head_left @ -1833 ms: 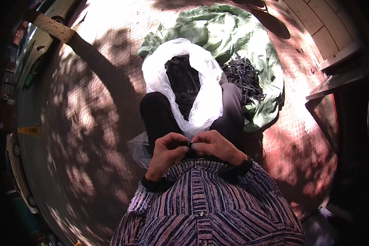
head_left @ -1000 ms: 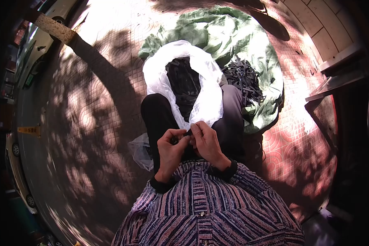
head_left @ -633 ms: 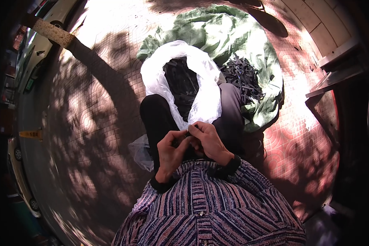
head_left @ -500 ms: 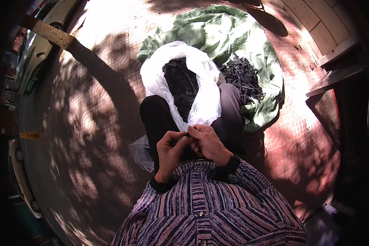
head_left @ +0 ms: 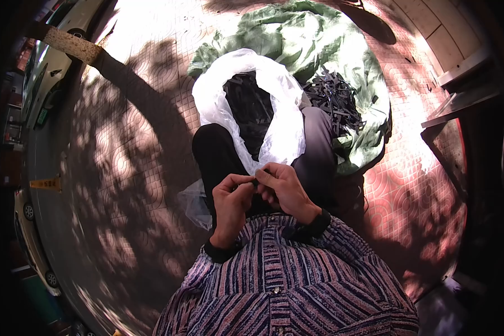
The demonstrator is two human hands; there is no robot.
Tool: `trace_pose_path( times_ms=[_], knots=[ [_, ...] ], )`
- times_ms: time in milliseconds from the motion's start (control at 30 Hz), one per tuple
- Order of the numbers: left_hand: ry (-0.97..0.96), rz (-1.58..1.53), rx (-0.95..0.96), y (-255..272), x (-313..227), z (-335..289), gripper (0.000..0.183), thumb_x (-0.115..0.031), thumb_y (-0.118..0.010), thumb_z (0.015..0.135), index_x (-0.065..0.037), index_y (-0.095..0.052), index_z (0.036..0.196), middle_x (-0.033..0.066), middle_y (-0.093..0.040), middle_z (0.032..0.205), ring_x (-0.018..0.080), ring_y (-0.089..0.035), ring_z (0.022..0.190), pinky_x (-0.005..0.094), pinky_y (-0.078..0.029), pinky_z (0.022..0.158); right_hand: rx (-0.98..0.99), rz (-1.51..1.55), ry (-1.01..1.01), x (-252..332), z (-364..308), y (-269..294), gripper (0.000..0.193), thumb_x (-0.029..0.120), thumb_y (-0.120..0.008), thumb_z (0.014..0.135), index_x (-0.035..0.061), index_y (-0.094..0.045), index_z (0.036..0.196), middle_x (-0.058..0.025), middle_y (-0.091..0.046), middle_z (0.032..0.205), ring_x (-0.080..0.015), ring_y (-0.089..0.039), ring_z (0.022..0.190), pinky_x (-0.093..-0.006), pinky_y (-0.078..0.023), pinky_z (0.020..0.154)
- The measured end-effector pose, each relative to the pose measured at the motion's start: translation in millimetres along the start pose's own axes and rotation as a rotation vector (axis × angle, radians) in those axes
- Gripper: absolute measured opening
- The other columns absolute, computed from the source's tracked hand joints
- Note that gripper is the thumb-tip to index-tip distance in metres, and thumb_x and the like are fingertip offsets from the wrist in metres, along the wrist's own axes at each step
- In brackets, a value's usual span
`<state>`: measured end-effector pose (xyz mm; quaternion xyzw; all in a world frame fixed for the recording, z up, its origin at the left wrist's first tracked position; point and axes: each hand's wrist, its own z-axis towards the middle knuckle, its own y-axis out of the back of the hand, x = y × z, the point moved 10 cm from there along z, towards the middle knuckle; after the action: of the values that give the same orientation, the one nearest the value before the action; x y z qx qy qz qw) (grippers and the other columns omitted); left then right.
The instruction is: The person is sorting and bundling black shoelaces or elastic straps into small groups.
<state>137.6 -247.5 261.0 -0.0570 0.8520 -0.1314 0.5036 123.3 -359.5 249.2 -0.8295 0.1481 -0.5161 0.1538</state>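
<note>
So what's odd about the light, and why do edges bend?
Head view: sun bleaches the white bag; shadows dapple the paving. Head view: the fisheye bends straight edges near its dark rim. Head view: the dark bit between left hand and right hand is too small to identify.

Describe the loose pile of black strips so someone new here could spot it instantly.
Find the big crumpled green sheet at the top of the view. On its right half, just right of the open white plastic bag, lies a tangled heap of thin black strips. Unlike the black contents of the bag, it has no white plastic around it.
</note>
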Motion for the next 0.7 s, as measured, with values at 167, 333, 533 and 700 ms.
trace_pose_path(
  times_ms=[167, 333, 533, 700],
  knots=[
    [-0.024, 0.002, 0.03, 0, -2, 0, 0.005, 0.002, -0.058, 0.077, 0.0, -0.061, 0.081, -0.0024, -0.052, 0.057, 0.0009, -0.038, 0.044, 0.0165, -0.025, 0.039, 0.033, 0.143, -0.075, -4, -1, -4, 0.025, 0.025, -0.054, 0.09, 0.0008, -0.057, 0.086, -0.0025, -0.056, 0.065, -0.0059, -0.05, 0.05, -0.0172, -0.037, 0.043],
    [-0.017, -0.019, 0.04, 1, -3, -1, 0.005, 0.002, -0.058, 0.077, 0.0, -0.06, 0.081, -0.0025, -0.051, 0.057, 0.0008, -0.038, 0.044, 0.0165, -0.025, 0.039, 0.085, 0.266, -0.131, -12, 0, -8, 0.025, 0.028, -0.056, 0.09, 0.0039, -0.056, 0.085, -0.0013, -0.057, 0.065, -0.0064, -0.05, 0.05, -0.0177, -0.037, 0.044],
    [-0.029, -0.001, 0.039, 0, -5, -3, 0.005, 0.002, -0.058, 0.077, 0.0, -0.06, 0.082, -0.0028, -0.051, 0.057, 0.0007, -0.038, 0.044, 0.0162, -0.025, 0.039, 0.088, 0.3, -0.154, -12, -1, -10, 0.024, 0.028, -0.056, 0.089, 0.0043, -0.056, 0.085, -0.0011, -0.057, 0.065, -0.0065, -0.05, 0.05, -0.0181, -0.037, 0.044],
    [-0.028, 0.008, 0.056, -1, -5, -4, 0.004, 0.002, -0.058, 0.077, 0.0, -0.06, 0.081, -0.0028, -0.052, 0.059, 0.0007, -0.039, 0.044, 0.0158, -0.025, 0.039, 0.083, 0.289, -0.157, -11, -2, -9, 0.024, 0.027, -0.056, 0.089, 0.0039, -0.056, 0.085, -0.0011, -0.057, 0.064, -0.0065, -0.05, 0.049, -0.0177, -0.037, 0.044]
  ],
)
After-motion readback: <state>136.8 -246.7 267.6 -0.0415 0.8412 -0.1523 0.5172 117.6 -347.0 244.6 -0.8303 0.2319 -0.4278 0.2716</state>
